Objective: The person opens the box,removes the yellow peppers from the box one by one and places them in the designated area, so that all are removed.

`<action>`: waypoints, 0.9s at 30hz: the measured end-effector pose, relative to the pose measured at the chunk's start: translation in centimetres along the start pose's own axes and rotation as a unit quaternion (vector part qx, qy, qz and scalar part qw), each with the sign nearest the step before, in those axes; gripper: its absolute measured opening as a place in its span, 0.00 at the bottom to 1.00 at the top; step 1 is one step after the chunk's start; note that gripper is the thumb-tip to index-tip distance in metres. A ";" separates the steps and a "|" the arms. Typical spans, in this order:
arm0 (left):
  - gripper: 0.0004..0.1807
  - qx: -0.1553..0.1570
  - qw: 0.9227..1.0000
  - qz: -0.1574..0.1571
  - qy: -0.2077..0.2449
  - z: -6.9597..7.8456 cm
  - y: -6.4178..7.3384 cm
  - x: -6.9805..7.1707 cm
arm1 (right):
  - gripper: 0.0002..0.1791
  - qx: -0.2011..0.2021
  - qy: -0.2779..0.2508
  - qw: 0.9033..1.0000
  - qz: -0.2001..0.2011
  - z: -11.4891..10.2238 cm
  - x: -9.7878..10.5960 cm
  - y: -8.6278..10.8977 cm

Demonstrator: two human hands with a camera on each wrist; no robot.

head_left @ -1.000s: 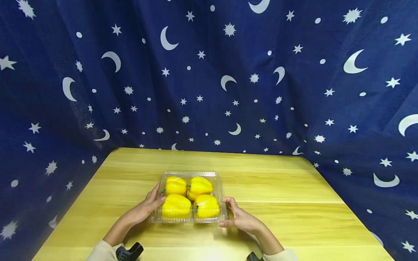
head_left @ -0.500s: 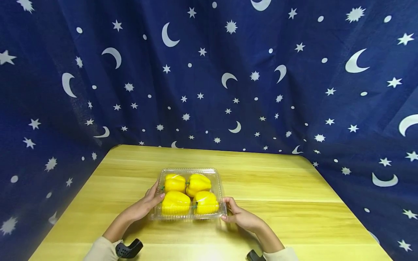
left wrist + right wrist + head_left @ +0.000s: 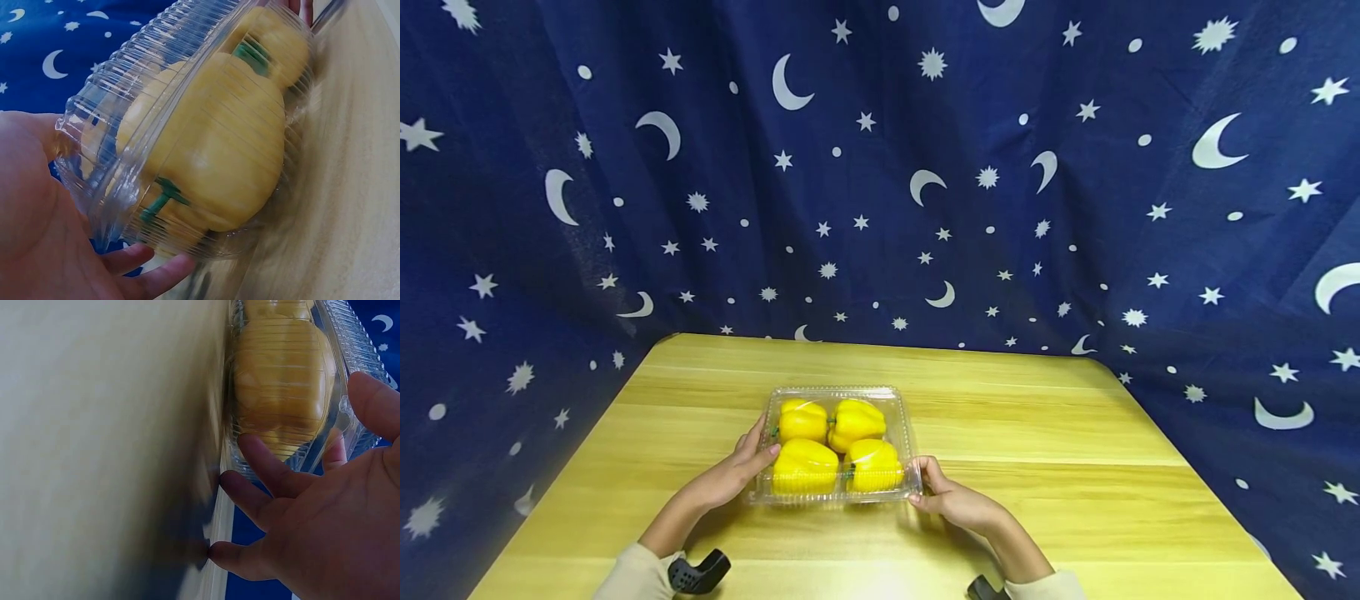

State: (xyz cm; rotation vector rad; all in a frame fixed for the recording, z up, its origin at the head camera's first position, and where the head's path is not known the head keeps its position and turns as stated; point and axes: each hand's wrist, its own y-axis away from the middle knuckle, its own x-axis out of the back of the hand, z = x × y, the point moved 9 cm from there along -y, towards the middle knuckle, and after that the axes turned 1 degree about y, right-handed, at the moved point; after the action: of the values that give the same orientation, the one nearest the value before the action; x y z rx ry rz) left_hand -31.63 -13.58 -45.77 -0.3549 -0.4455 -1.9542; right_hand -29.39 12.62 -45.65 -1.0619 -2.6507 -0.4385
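A clear plastic clamshell container (image 3: 835,498) with its lid down sits near the middle of the table. Inside it lie several yellow bell peppers (image 3: 805,468) with green stems. On the left side, my left hand (image 3: 727,479) grips the container, thumb over the rim and fingers along the wall. In the left wrist view that thumb reaches the ribbed edge and some fingertips show below the wall. My right hand (image 3: 958,502) holds the front right corner between thumb and forefinger. The right wrist view shows its other fingers (image 3: 250,503) spread toward the tabletop.
The wooden table (image 3: 1037,442) has rounded back corners. A dark blue curtain (image 3: 880,192) with white moons and stars hangs behind it and along both sides. Black wrist devices (image 3: 698,572) sit by the sleeves.
The right thumb has closed in on the container's front right corner. The container and hands appear slightly higher in view, together with the table edge; the left hand keeps its grip.
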 end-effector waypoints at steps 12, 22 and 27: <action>0.41 0.002 1.000 0.002 0.005 0.4 0.2 0.1 | 0.16 0.002 0.005 1.000 -0.007 -0.1 0.0 0.0; 0.40 -0.004 1.000 0.000 0.004 0.4 0.3 0.1 | 0.13 0.012 0.025 1.000 0.010 -0.3 0.1 -0.2; 0.39 -0.010 1.000 0.001 0.005 0.6 0.4 0.3 | 0.14 0.045 0.053 0.997 0.019 -1.3 0.0 -0.4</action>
State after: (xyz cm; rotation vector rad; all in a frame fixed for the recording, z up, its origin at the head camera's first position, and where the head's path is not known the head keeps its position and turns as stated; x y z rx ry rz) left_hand -31.38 -13.66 -45.08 -0.3578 -0.4182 -1.9581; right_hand -29.47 11.89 -44.57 -1.0296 -2.5285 -0.3541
